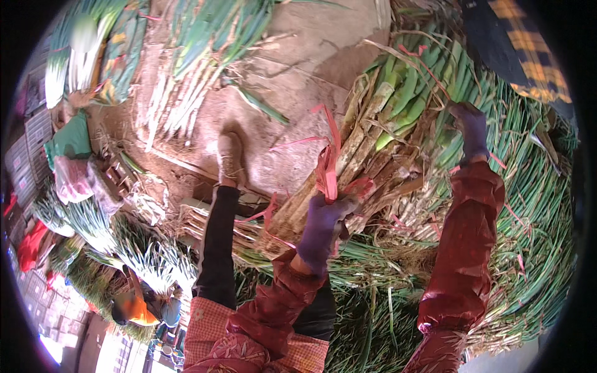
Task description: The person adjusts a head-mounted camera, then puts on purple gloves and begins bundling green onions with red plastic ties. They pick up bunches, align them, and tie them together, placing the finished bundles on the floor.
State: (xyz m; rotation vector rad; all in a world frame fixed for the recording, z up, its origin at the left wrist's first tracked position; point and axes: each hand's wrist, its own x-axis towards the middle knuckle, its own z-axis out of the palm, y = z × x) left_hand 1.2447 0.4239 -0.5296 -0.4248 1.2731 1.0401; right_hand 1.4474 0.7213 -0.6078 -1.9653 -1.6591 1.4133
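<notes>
My left hand (322,226), in a purple glove, grips several pink plastic strips (331,175) whose ends stick up past the fingers. It is over the root end of a large bundle of leeks or big green onions (396,102), with brown, dirty outer layers and green tops. My right hand (468,128), also gloved in purple, is at the right side of that bundle. Its fingers are closed at the end of a thin pink tie (433,77) running across the green leaves. The fingertips are partly hidden.
Heaped green onions (527,210) cover the right side. More bundles (196,65) lie on the dirt floor (298,93). My shoe (230,151) is planted at centre left. A person in orange (142,310) bends over onions at lower left; checked yellow cloth (527,42) is at upper right.
</notes>
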